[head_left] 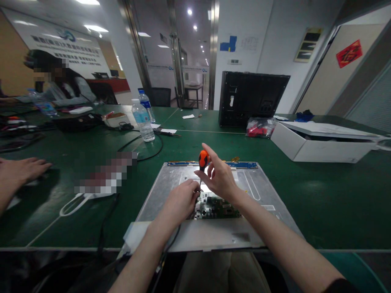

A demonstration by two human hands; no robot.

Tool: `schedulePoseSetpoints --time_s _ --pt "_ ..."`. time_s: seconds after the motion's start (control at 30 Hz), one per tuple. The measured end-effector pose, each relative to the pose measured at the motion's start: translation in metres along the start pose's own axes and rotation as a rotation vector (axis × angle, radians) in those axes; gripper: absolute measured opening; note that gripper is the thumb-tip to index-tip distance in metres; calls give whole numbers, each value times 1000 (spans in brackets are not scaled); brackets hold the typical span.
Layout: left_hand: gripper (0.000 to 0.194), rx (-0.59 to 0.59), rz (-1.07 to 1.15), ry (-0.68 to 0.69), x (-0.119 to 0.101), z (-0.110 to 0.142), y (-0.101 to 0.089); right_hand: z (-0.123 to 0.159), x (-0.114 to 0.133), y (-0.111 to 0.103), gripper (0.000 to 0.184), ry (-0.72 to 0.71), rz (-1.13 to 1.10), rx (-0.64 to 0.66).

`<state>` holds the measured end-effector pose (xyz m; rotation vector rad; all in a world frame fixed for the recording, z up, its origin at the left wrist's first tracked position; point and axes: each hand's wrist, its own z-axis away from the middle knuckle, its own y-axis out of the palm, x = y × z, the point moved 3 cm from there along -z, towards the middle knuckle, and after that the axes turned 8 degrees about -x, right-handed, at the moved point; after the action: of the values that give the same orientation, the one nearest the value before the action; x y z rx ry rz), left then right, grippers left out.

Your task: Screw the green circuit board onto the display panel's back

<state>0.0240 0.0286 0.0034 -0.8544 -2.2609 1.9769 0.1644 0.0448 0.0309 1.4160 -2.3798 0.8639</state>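
While the right hand (222, 179) loosely grasps an orange screwdriver (203, 160) at the circuit board's (215, 206) far edge, the left hand (182, 198), grip unclear, should steady the tip.

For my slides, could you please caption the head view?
Right hand at an orange screwdriver, left hand lower, beside a circuit board.

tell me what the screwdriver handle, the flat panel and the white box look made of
Screwdriver handle: probably plastic, perhaps with rubbery grips, judging by its bright orange body and black parts.
Flat panel: likely sheet metal, dull grey with a soft sheen and pressed-looking outlines.
White box: probably cardboard, smooth and matt, with flat, straight-edged walls.
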Motion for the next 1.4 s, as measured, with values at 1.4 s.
schedulePoseSetpoints --time_s 1.4 --pt "14 -37 38 42 5 2 3 4 -1 6 74 18 -119 34"
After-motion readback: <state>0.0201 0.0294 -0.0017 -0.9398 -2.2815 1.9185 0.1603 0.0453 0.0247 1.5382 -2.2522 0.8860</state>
